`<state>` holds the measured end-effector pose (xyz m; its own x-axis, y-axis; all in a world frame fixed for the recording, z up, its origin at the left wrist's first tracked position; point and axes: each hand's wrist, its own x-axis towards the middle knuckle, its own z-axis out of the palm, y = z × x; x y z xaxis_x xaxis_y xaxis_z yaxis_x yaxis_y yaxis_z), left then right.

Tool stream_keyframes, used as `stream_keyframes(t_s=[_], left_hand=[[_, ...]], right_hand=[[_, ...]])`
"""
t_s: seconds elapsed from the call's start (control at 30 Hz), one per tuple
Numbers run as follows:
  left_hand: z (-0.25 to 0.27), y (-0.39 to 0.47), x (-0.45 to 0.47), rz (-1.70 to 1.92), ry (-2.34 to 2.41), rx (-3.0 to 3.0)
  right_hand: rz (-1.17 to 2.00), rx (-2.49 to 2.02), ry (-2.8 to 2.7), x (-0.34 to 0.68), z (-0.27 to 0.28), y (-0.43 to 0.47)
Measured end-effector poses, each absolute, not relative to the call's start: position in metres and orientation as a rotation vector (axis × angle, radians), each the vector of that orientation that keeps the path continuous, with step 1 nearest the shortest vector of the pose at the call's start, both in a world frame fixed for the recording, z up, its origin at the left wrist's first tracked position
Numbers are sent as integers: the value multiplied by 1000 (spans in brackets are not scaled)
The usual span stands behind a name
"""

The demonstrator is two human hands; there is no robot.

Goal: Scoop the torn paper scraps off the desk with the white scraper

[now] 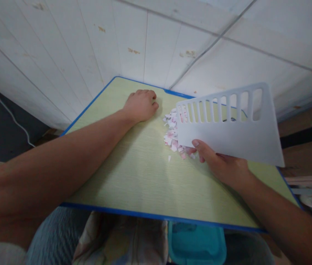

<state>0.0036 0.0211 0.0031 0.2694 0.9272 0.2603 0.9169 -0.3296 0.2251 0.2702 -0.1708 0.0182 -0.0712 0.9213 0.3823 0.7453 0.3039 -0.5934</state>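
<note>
My right hand [224,165] grips a white plastic panel with a row of long slots [227,136] by its lower edge, thumb on the near face and fingers behind. The panel is tilted up over the right part of the table. Beside and partly behind its left end lies a heap of torn white and pink paper scraps [173,138]. Left of the heap, my left hand [142,105] rests on the table with its fingers curled in, apart from the scraps. Whatever those fingers may hold is hidden.
The small table [133,173] has a pale green top and a blue rim, and stands against a white plank wall [133,40]. A grey cable [211,46] runs down the wall. Below the near edge sits a turquoise plastic bin [197,243], beside a patterned cloth [128,239] on the lap.
</note>
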Motion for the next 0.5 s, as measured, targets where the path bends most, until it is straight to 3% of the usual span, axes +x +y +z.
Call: stream_keyframes(t_s=[0.5], left_hand=[[-2, 26, 4, 602, 1789, 2461]], right_hand=[[404, -1561, -1796, 276, 16, -170]])
